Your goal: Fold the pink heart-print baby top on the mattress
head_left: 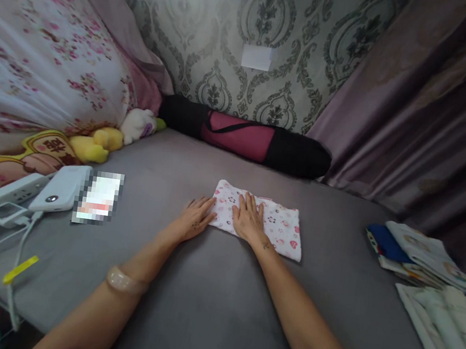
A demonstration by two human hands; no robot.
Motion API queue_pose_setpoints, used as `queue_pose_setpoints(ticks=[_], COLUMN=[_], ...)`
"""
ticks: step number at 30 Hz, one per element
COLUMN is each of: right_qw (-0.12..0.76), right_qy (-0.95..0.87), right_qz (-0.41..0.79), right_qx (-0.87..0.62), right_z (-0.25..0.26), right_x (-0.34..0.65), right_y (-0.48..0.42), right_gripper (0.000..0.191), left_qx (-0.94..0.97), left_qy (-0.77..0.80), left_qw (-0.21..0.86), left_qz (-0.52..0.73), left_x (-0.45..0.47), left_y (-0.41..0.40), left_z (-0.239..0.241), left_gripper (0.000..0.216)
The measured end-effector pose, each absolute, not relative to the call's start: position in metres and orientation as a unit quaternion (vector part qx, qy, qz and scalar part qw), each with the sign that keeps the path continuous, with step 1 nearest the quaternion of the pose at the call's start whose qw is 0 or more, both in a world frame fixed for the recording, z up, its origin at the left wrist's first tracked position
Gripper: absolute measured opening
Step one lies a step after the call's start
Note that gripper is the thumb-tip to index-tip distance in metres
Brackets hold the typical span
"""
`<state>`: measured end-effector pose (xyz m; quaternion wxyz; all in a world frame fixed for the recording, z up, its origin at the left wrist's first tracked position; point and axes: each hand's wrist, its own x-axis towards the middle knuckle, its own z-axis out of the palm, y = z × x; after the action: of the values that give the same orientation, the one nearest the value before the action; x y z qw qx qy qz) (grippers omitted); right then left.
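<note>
A white cloth with a pink and red print (278,226) lies folded into a flat rectangle on the grey bed sheet (209,291). My right hand (249,218) rests on top of it, palm down with the fingers spread. At the cloth's left edge is my left hand (196,219), its fingers stretched out and the fingertips at the fabric's side. Neither hand grips anything. The cloth's underside is hidden.
Folded cloths (432,255) lie in stacks at the right. To the left are a power bank (61,189), a power strip (2,195), cables and plush toys (91,144). A long black and maroon bag (238,138) lies along the patterned wall.
</note>
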<state>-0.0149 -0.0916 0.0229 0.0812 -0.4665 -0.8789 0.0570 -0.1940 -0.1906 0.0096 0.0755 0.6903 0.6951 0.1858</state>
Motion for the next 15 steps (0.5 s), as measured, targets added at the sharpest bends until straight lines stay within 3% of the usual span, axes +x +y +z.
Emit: queue_pose_setpoints(ticks=[15], right_qw=[0.052], right_qy=[-0.876], right_qz=[0.079], right_qx=[-0.473], right_z=[0.039], right_x=[-0.018], right_y=[-0.089], right_gripper=[0.061], left_qx=[0.682], left_qy=[0.689], left_qw=[0.094], left_qz=[0.227], left_x=[-0.193], left_y=[-0.192], left_z=[0.013], left_gripper=[0.054])
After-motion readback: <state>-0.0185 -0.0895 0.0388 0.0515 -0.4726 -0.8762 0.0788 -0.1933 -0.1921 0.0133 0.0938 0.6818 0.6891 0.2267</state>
